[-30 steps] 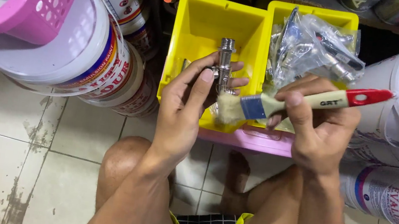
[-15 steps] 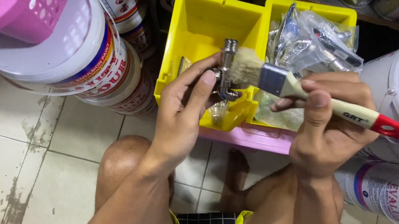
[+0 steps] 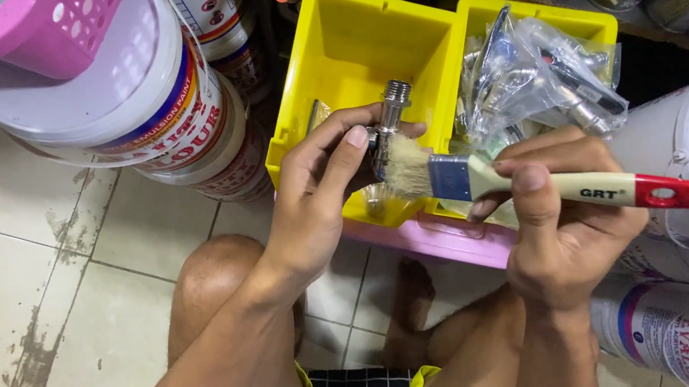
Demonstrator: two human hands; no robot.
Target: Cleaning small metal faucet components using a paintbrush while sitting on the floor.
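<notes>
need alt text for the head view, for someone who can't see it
Seen from above, a person's left hand holds a threaded metal tap fitting while the right hand presses a red-handled paintbrush against it. Behind are two yellow bins, one holding bagged metal fittings, with paint buckets on both sides on a tiled floor.

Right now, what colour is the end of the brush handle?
Red, on the paintbrush in the right hand; the head view shows it best.

fitting (image 3: 391, 115) over bin (image 3: 341, 51), brush (image 3: 541, 182) right
</notes>
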